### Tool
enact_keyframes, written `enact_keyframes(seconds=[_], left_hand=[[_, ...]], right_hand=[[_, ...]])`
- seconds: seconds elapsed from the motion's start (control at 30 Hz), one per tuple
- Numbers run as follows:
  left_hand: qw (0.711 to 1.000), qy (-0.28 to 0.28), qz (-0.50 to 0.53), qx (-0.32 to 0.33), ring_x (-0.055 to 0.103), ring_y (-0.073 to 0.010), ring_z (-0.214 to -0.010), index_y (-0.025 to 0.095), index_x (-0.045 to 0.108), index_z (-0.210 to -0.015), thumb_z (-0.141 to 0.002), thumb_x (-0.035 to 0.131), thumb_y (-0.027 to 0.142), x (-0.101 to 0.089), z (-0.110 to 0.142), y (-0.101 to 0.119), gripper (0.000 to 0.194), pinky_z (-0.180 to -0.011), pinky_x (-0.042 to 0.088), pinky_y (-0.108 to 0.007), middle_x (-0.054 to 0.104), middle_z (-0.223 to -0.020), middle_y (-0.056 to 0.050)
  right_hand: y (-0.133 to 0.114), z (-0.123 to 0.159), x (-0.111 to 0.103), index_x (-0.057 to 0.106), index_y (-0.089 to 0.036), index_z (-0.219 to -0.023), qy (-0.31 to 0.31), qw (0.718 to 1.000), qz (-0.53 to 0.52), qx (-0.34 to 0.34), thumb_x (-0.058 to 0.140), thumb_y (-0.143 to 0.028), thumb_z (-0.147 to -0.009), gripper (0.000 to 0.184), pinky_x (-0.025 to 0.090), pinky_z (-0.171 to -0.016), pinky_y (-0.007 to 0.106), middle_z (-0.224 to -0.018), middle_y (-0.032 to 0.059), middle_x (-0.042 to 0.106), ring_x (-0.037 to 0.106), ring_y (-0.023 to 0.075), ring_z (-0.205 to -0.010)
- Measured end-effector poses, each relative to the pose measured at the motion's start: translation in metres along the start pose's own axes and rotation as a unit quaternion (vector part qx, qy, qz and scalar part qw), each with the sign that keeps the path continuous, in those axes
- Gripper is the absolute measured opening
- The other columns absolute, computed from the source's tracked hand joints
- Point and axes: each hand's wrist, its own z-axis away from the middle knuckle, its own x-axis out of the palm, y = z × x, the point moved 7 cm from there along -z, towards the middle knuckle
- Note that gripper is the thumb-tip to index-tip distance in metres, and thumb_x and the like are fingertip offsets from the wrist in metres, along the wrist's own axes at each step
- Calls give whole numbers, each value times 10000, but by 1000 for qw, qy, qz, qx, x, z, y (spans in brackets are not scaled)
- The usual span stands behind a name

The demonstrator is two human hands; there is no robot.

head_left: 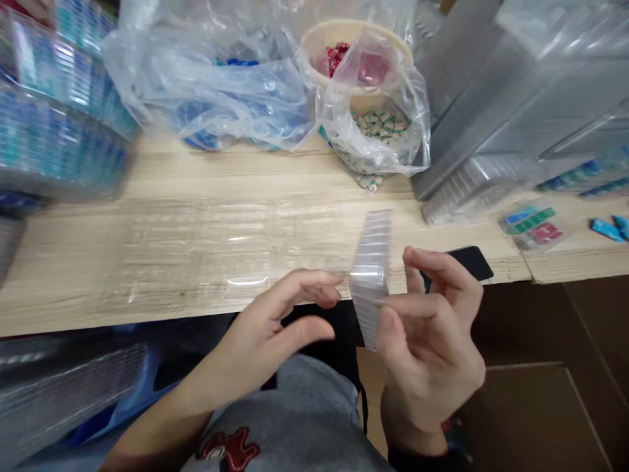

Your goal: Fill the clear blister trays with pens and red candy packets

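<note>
My right hand (425,341) pinches a stack of nested clear plastic trays (372,278) between thumb and forefinger, holding it upright past the table's front edge. To the left of that stack, my left hand (289,321) is open, its fingers and thumb apart and close to the stack without clearly touching it. Several clear plastic trays (236,252) with moulded compartments lie in rows on the wooden table (206,170) beyond my hands.
Filled packs (59,131) are piled at the left. A plastic bag of blue pieces (236,92) and a tub (356,29) stand at the back, with a bag of small pieces (381,128) before it. Tall tray stacks (515,98) and a black phone-like slab (472,262) are right.
</note>
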Motion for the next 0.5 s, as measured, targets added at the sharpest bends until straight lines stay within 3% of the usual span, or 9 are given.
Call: enact_keyframes(seconds=[0.07,0.2,0.37,0.5], left_hand=[[999,-39,16,-30,655,-141,-922,265,647,-1077,-777,748,286,13,0,-6,317,-817,536,-222,694,-963,10],[994,-62,44,-79,646,-113,-786,217,640,-914,-829,681,265,29,-1,-14,106,-714,527,-199,685,-841,20],[993,-65,33,-98,628,-96,-715,195,622,-835,-826,660,232,28,-2,-10,54,-637,509,-173,670,-783,26],[995,-65,0,-77,628,-93,-708,196,625,-819,-827,650,204,23,-3,-3,27,-638,516,-170,664,-774,28]], right_hand=[[-1,-2,3,603,-201,-802,1,1000,-31,-6,594,-91,-815,112,464,-1033,459,-1210,43,501,488,207,-1204],[0,-4,11,613,-212,-807,-50,998,-41,9,591,-99,-821,116,490,-984,428,-1169,47,542,517,208,-1166],[0,-2,10,608,-213,-807,-52,998,-45,12,592,-87,-806,128,461,-1008,398,-1165,33,524,513,187,-1151],[4,2,14,609,-215,-802,-47,995,-77,40,595,-118,-820,100,467,-1002,405,-1133,28,518,522,190,-1132]])
